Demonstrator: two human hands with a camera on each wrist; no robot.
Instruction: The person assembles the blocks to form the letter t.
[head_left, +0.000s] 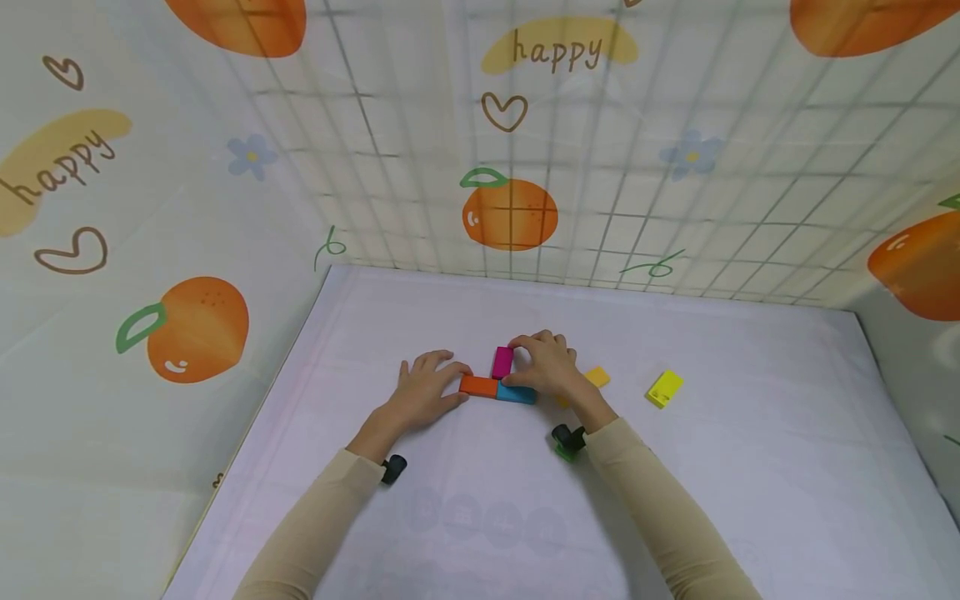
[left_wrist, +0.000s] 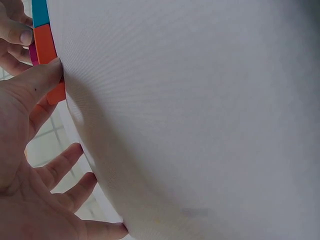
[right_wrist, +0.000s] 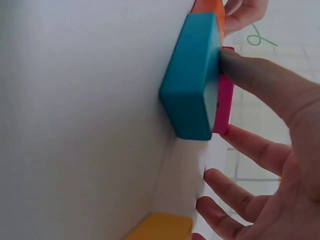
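Note:
An orange block (head_left: 478,386) and a blue block (head_left: 517,392) lie end to end in a row on the table. My left hand (head_left: 426,390) pinches the orange block at its left end between thumb and index finger, with the other fingers spread on the table in the left wrist view. Behind the row, a magenta block (head_left: 502,362) extends away from me, its near end by the seam. My right hand (head_left: 549,365) pinches this magenta block, thumb at the near end and index finger at the far end. In the right wrist view, the blue block (right_wrist: 187,75) partly hides it.
An amber block (head_left: 597,377) sits beside my right wrist, partly covered by it. Farther right lies a bright yellow block (head_left: 664,389). A green block (head_left: 564,452) shows under the right wrist camera (head_left: 567,437). Behind the white table (head_left: 765,467) hangs a printed curtain (head_left: 420,200) over a grid.

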